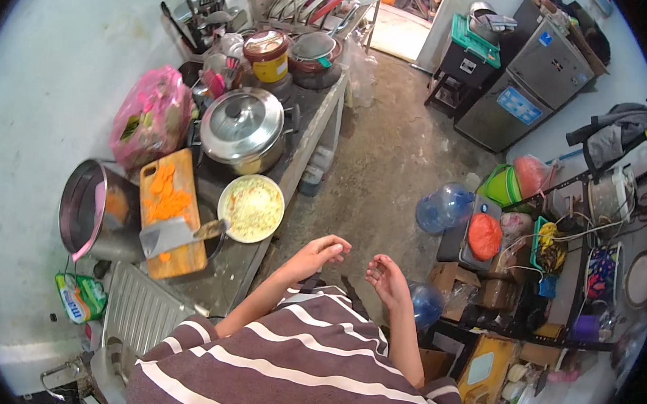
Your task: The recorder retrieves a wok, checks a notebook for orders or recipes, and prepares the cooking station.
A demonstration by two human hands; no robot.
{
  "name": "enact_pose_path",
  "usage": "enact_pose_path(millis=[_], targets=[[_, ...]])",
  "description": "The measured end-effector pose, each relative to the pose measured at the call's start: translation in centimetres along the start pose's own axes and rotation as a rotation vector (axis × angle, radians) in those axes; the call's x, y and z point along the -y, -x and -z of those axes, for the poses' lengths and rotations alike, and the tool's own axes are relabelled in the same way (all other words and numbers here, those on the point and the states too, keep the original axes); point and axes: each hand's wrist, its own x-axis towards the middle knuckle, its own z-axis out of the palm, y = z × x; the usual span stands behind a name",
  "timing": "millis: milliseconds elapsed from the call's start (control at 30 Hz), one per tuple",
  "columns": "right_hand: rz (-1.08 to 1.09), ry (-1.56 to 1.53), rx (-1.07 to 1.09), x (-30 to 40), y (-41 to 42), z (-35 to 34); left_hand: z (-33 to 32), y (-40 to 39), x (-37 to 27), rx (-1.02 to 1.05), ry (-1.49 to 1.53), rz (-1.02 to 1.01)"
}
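My left hand [322, 254] is raised in front of my body beside the counter edge, fingers loosely curved, holding nothing. My right hand [387, 278] hangs in the air to its right, palm turned inward and fingers bent, with nothing in it. Nearest to the left hand is a bowl of shredded pale vegetable with orange bits [250, 208]. Left of the bowl, a cleaver [169, 237] lies across a wooden cutting board [196, 256] with sliced carrots [167, 198] on it. A lidded steel pot [243, 130] stands behind the bowl.
A large dark pot [80, 211] and a pink plastic bag of vegetables [153, 117] stand along the wall. The sink drainboard [141, 307] is at lower left. Blue water jugs [443, 207], a cardboard box [448, 277] and a loaded shelf line the right side; a refrigerator [529, 84] stands beyond.
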Motion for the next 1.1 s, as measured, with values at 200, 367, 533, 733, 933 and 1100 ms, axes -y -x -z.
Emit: enact_pose_path(millis=[200,367,533,733,933,1100], targets=[[0.017,-0.01,0.02,9.0,-8.8,-2.1,3.8,-8.3,-6.4,-0.014,0.073,-0.04],[-0.078,0.031,0.076,16.1,-16.5,0.1,5.0,-16.2,-7.8,-0.186,0.078,-0.011],[-0.106,0.017,0.129,25.4,-24.4,4.1,3.7,-26.3,-9.4,-0.265,0.1,-0.078],[-0.102,0.128,0.192,40.2,-31.8,7.9,0.0,-41.0,-14.5,-0.434,0.187,-0.025],[-0.048,0.238,0.201,53.1,-38.3,9.2,-0.8,-51.9,-18.8,-0.455,0.193,-0.009],[-0.095,0.241,0.142,57.5,-46.9,9.1,3.4,-59.1,-19.8,-0.557,0.004,0.108]])
